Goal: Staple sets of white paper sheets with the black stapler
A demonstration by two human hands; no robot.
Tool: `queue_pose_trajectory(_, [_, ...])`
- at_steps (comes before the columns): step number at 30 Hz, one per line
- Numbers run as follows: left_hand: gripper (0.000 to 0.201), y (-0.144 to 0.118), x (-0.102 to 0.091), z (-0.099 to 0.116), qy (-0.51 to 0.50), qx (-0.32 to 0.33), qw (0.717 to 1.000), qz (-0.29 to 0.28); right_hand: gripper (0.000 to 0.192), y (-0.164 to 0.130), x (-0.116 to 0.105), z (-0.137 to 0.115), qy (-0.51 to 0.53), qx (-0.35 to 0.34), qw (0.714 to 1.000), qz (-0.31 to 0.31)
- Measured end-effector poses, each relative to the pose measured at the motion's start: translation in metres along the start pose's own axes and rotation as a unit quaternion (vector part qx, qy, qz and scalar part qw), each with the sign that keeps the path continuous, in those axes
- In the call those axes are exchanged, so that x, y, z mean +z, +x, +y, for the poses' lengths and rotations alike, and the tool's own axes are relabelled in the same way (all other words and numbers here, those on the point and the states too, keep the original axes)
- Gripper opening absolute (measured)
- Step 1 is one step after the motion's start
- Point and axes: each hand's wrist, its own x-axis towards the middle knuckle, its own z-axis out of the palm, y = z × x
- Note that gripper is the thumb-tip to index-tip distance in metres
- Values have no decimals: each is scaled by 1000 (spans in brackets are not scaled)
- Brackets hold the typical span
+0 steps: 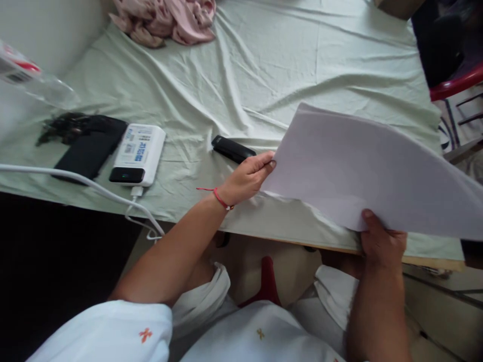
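Pale green, wrinkled sheet (pixel 264 60) covers the bed that fills most of the view, and the person sits at its near edge. Both hands hold one large white sheet of paper (pixel 358 171), which is lifted above the bed on the right side and bends a little. The left hand (pixel 247 177) pinches the left corner of the paper between thumb and fingers; a thin red bracelet (pixel 221 198) goes around its wrist. The right hand (pixel 381 241) grips the near edge of the paper, with the thumb on top. Just beside the left hand, a little farther on the bed, lies a small black device (pixel 233 149). At the left there is a white power bank (pixel 139 155) with a white cable (pixel 75 182) that hangs over the near edge, and a black flat object (pixel 88 151) lies touching its left side. A pink cloth (pixel 166 20) is crumpled at the far side of the bed. At the far right, a red chair (pixel 458 83) stands beside the bed.
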Motion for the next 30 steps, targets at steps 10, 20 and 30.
queue_pose_trajectory(10, [50,-5,3,17,27,-33,997,71,61,-9,12,-18,-9,107,994,5])
queue_pose_trajectory(20, [48,4,-14,16,-43,-68,942,325,61,-20,32,-31,-55,185,978,-86])
queue_pose_trajectory(30, [24,0,-29,6,132,11,912,389,56,-27,41,-34,-53,202,974,-91])
